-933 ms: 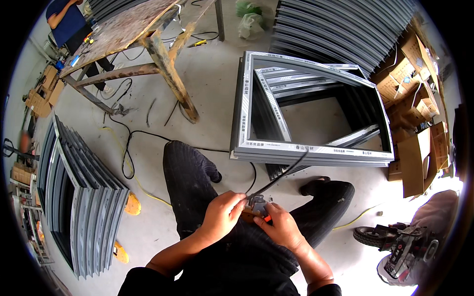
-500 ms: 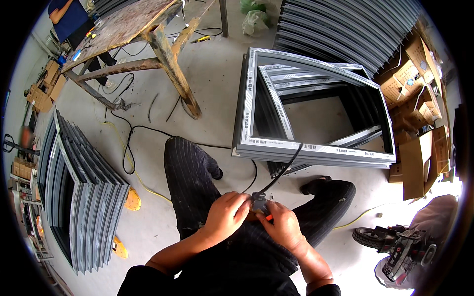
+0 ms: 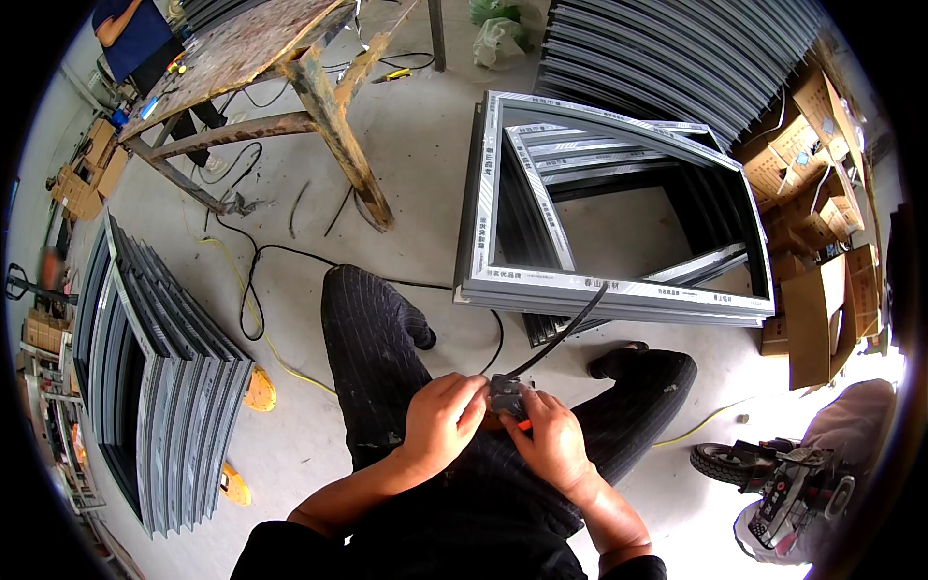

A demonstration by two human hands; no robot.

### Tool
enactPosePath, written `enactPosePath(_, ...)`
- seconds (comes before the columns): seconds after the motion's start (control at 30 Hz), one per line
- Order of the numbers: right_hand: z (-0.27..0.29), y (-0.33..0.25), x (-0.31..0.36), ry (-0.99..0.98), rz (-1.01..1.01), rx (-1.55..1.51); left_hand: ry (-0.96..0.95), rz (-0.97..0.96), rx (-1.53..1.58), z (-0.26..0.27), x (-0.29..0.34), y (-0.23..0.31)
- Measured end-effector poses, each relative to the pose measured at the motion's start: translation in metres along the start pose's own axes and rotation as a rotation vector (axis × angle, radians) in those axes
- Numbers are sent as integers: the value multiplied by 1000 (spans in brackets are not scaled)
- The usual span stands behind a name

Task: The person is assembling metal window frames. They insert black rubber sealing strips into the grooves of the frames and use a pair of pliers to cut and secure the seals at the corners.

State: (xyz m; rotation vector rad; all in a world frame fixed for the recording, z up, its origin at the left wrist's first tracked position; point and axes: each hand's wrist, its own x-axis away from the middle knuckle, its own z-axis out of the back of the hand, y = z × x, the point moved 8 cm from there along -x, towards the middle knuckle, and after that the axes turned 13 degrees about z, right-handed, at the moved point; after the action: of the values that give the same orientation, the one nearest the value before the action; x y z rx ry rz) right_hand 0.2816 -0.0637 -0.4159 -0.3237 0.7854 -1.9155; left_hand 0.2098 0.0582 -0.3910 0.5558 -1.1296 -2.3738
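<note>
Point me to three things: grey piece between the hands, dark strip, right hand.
Grey piece (image 3: 504,394): head view, middle of its visible face.
Dark strip (image 3: 561,336): head view, middle of its length.
Right hand (image 3: 554,440): head view, back of the hand.

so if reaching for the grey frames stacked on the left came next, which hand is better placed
Probably the left hand: it is nearer the stacked grey frames, while the right hand would have to cross over. Both hands are at the small grey piece.
</note>
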Motion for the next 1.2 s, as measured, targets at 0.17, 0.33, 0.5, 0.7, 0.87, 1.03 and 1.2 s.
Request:
enactPosePath(0.17,-2,1,2,28,12,13,3,4,-8,1,1,3)
enactPosePath(0.33,-3,7,4,-16,41,178,-7,-26,-50,-4,3,0)
enactPosePath(0.5,29,61,40,-46,-213,480,25,18,-94,-3,3,-11)
enactPosePath(0.7,18,39,107,-315,-261,365,-254,399,470,-22,8,-48)
enactPosePath(0.87,-4,3,148,-262,-99,234,-465,602,818,-40,10,-42)
enactPosePath(1.03,23,-3,133,-210,-115,184,-539,669,985,-41,5,-37)
enactPosePath(1.2,32,16,78,31,93,116,-634,674,1311,-51,-14,-29)
